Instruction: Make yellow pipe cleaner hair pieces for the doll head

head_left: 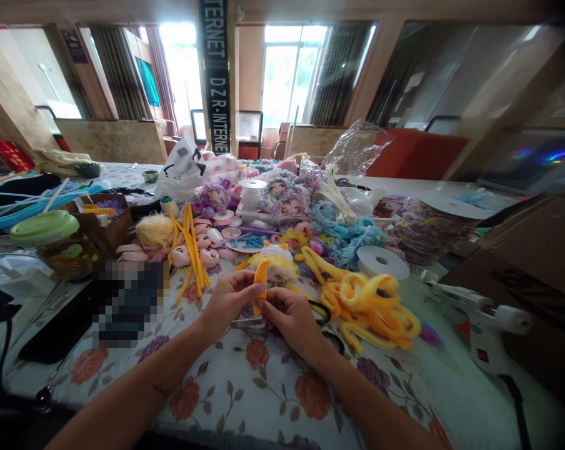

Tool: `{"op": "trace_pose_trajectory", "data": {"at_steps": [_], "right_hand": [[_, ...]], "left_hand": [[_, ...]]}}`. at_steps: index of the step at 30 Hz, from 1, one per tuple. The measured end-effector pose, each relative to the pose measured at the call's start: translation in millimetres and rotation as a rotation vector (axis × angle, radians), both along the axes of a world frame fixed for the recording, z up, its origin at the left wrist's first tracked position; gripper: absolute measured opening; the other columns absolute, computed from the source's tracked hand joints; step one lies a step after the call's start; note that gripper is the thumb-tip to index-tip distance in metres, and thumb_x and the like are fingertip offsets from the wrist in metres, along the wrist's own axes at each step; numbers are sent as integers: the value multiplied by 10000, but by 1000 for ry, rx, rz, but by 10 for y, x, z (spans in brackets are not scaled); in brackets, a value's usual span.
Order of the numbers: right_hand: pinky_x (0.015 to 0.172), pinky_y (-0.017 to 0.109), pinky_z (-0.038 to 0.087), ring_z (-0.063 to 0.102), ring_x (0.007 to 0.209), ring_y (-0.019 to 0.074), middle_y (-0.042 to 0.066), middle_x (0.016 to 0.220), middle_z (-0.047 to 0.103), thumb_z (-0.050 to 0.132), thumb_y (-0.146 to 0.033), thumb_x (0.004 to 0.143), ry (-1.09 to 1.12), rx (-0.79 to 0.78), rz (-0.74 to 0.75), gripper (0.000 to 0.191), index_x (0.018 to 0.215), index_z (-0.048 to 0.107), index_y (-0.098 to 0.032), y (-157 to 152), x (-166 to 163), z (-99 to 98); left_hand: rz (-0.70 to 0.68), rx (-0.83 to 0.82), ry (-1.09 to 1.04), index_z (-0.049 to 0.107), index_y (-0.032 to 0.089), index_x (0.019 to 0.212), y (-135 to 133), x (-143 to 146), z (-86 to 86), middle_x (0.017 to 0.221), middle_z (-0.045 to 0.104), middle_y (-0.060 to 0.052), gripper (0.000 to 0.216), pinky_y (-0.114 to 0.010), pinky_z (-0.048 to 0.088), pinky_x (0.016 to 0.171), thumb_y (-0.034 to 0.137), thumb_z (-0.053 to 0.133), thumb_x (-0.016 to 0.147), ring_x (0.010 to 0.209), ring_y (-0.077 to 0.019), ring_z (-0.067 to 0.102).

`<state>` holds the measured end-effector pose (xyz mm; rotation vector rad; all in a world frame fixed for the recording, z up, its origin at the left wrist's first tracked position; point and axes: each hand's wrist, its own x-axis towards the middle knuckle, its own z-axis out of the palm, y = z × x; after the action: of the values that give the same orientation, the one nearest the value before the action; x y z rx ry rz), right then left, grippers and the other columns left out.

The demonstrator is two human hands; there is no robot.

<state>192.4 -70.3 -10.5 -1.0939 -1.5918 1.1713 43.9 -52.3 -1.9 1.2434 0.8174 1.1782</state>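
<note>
Hands close together on yellow strip

Bright windows with dark curtains flank a lettered pillar above low, apparently marbled walls.

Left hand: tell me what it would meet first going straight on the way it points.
Beyond the yellow strip it pinches, the left hand would probably meet the fluffy pale-yellow piece first, though depth is unclear.

hands partly hide scissors; forearms cut off
</note>
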Motion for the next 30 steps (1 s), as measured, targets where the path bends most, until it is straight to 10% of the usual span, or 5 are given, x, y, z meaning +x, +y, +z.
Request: {"op": "trace_pose_trajectory", "data": {"at_steps": [6,9,13,30], "right_hand": [[582,291,474,584,629,175,39,735,652,661,-455,773,-45,135,-156,284,885,651,-195,97,98,23],[832,376,488,586,986,260,115,1086,617,751,-447,686,-117,368,-412,571,1162,557,-198,296,264,58],[1010,463,380,438,1236,321,166,1349,458,821,-430,580,-293,418,-331,928,1359,380,-184,582,405,45],[942,476,454,560,1106,318,133,1239,564,793,-327,557,-399,435,-212,777,1244,457,-188,880,371,-85]], "left_hand": [[38,-41,-68,676,137,819,73,-92,13,738,623,-21,229,-222,440,592,340,728,727,640,-110,543],[153,-11,-112,703,151,830,177,-190,35,762,640,-19,219,-210,436,620,315,759,695,671,-105,543],[224,-3,-120,718,160,835,279,-276,50,735,623,-3,252,-196,416,595,322,787,654,651,-92,517],[288,72,-55,721,159,891,293,-290,22,822,674,-27,317,-216,444,644,332,795,637,733,-131,573]]}}
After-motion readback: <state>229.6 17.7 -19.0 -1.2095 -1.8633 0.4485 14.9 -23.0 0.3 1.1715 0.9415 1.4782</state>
